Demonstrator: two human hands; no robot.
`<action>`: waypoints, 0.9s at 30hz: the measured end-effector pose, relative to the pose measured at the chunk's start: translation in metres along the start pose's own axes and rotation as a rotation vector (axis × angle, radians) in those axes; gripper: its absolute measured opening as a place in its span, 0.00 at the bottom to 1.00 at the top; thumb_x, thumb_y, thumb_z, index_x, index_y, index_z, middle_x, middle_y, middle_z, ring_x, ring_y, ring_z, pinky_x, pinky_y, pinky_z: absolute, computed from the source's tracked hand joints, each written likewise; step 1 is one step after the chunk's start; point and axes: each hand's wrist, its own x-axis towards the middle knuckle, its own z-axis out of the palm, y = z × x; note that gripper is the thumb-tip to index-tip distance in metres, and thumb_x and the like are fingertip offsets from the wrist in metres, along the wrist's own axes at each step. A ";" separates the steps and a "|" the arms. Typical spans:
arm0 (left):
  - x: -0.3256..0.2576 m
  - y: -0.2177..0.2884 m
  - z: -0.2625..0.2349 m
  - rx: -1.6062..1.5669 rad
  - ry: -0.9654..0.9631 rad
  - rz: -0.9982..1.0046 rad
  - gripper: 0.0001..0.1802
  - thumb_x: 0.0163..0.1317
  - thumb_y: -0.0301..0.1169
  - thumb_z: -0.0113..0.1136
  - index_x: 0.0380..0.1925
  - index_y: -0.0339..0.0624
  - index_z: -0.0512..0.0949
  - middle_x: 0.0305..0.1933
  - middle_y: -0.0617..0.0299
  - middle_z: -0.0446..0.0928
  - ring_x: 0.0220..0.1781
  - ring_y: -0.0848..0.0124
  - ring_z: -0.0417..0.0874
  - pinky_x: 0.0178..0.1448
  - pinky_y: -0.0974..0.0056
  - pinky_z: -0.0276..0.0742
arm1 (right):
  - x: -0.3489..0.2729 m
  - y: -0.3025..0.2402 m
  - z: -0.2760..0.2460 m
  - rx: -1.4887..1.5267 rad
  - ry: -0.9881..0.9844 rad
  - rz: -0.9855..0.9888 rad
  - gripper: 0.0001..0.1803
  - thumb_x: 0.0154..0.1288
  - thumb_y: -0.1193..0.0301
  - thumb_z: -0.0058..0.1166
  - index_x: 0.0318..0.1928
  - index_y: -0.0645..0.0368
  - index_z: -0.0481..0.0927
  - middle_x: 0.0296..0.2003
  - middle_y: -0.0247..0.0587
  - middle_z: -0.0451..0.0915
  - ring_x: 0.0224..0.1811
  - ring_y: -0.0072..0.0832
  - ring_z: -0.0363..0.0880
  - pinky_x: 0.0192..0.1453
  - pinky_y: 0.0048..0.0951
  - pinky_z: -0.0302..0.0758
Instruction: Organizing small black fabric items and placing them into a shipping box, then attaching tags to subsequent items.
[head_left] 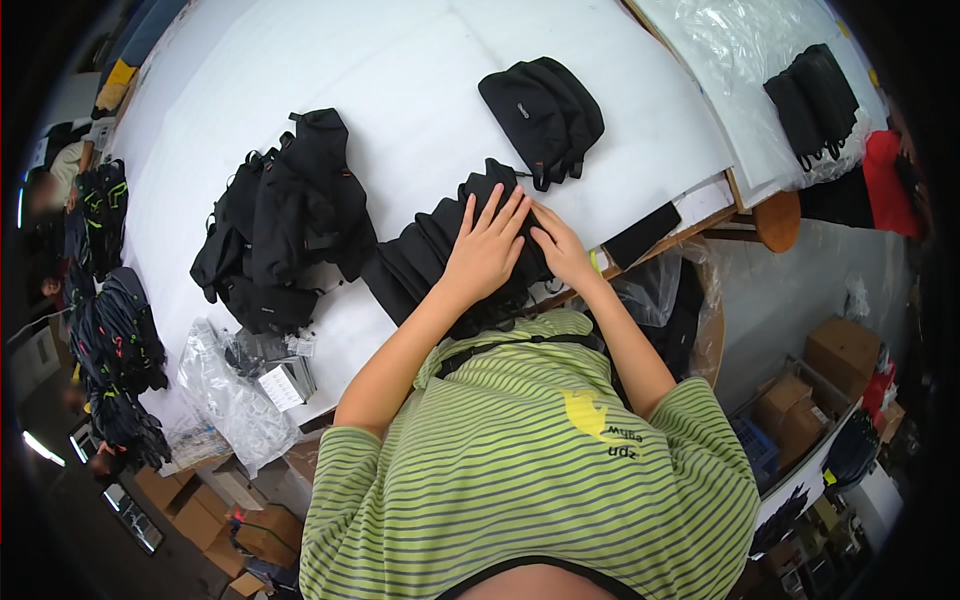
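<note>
Got overlapping black fabric pieces (420,255) in a row at the near edge of the white tabletop (420,60), right in front of the striped green shirt (520,430). Have left hand (487,250) laid palm-down across the row, fingers straight and a little apart, pointing to the far end. Have right hand (563,250) against the right end of the row, fingertips just beside the left ones; can't tell whether pinching fabric or only resting. Beyond the right end, see a stack of black pouches (540,110). Left of the row, see a bigger loose heap of black bags (300,210), close to its left end. Nearer the edge below that heap, see crumpled clear plastic (230,400) beside a small pile of cards (285,387). Far right, see more black pouches (815,100) on plastic sheeting (720,40). Down past the tabletop, see cardboard boxes (845,355) on the right, dark bags (120,330) bunched on the left.
</note>
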 end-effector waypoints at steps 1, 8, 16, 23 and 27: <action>0.001 0.001 0.000 0.001 0.003 -0.004 0.30 0.65 0.36 0.47 0.66 0.47 0.56 0.72 0.61 0.52 0.73 0.61 0.49 0.73 0.48 0.40 | -0.004 -0.003 -0.003 -0.035 0.003 -0.017 0.25 0.66 0.70 0.43 0.63 0.59 0.64 0.62 0.45 0.65 0.65 0.40 0.61 0.67 0.33 0.56; -0.001 0.002 0.008 0.010 0.086 0.046 0.26 0.63 0.36 0.49 0.61 0.45 0.65 0.68 0.62 0.59 0.72 0.63 0.53 0.73 0.50 0.42 | 0.022 0.001 -0.037 -0.460 0.034 -0.334 0.17 0.62 0.67 0.51 0.50 0.58 0.77 0.56 0.44 0.70 0.57 0.40 0.69 0.60 0.34 0.64; 0.000 0.002 0.011 0.014 0.055 0.060 0.26 0.64 0.38 0.47 0.62 0.44 0.64 0.68 0.62 0.60 0.72 0.65 0.52 0.73 0.51 0.42 | 0.110 -0.029 -0.043 -1.063 0.596 -0.260 0.22 0.48 0.67 0.61 0.45 0.62 0.75 0.47 0.41 0.70 0.51 0.38 0.67 0.54 0.37 0.64; 0.007 -0.001 0.000 -0.120 0.115 0.005 0.24 0.61 0.35 0.52 0.58 0.42 0.67 0.65 0.59 0.63 0.69 0.64 0.59 0.70 0.53 0.49 | 0.042 -0.048 -0.040 -0.595 0.512 -0.171 0.14 0.49 0.72 0.56 0.39 0.58 0.74 0.33 0.43 0.76 0.35 0.40 0.74 0.41 0.38 0.71; 0.047 -0.020 -0.005 -0.343 0.335 -0.109 0.24 0.58 0.33 0.55 0.56 0.44 0.68 0.60 0.53 0.67 0.58 0.54 0.69 0.61 0.55 0.62 | -0.007 -0.051 -0.033 -0.581 0.339 -0.148 0.12 0.53 0.72 0.56 0.41 0.57 0.76 0.36 0.42 0.77 0.39 0.38 0.75 0.43 0.35 0.72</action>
